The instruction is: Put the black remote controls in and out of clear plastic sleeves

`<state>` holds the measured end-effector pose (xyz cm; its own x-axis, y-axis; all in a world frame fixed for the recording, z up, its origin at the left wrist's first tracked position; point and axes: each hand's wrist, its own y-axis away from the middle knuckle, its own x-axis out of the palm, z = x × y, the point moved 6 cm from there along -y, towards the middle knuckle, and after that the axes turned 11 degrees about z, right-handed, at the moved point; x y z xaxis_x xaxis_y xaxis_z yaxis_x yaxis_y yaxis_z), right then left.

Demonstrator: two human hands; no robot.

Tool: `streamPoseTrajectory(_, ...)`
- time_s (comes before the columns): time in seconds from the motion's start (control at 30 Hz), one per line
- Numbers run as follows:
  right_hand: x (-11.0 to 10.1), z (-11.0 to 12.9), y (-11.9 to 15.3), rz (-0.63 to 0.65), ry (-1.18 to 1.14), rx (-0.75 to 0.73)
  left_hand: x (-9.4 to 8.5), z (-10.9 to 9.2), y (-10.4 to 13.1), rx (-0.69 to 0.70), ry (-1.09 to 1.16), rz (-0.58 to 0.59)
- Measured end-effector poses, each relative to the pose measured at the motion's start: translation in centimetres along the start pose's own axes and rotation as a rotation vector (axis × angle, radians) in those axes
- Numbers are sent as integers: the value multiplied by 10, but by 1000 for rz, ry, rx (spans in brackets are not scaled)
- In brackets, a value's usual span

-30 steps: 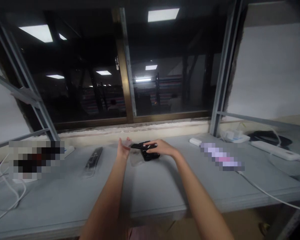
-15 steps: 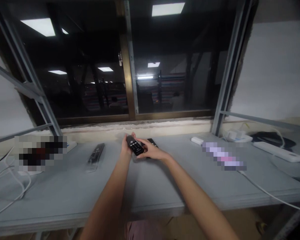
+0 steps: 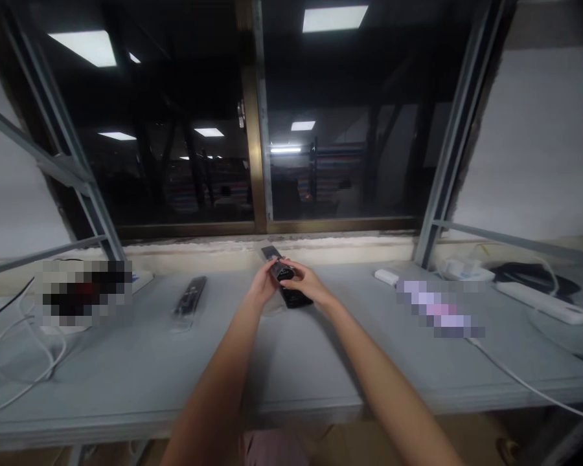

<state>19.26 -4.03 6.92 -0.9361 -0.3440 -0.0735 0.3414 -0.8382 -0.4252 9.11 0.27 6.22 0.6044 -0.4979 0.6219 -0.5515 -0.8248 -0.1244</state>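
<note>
Both hands hold a black remote control [image 3: 271, 252] above the middle of the desk, its far end tilted up toward the window. My left hand [image 3: 262, 285] grips its left side, and my right hand [image 3: 307, 282] closes on its right side near the lower end. Clear plastic shows faintly around the remote. Beneath my hands a second black remote [image 3: 296, 299] lies on the desk, partly covered by the fingers. To the left lies another dark remote [image 3: 190, 296], in a clear plastic sleeve.
The grey desk [image 3: 140, 369] runs along a dark window. A blurred-out phone-like object [image 3: 437, 307] with a white cable is on the right, near a white power strip [image 3: 547, 303]. At left are a blurred-out dark object [image 3: 87, 291] and looped white cable [image 3: 29, 382]. Metal posts stand at both sides.
The held remote has been raised and turned, so its far end points up toward the window. My left hand has shifted slightly right, and more of the remote beneath shows.
</note>
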Motion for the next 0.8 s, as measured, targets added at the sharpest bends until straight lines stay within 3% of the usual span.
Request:
streamPoseTrajectory(0.17,-1,-3,3,-45,-61,78,3,4,2,-41,-58,59)
streamPoseTrajectory(0.4,-16,-10,3,-279,208,72,-5,11,2,-84,-109,141)
streamPoseTrajectory(0.6,-11,-13,2,-180,279,70,-21,18,-2,-90,-142,119)
streamPoseTrajectory(0.8,-9,-11,1,-312,430,53,-18,15,-2,-69,-135,117)
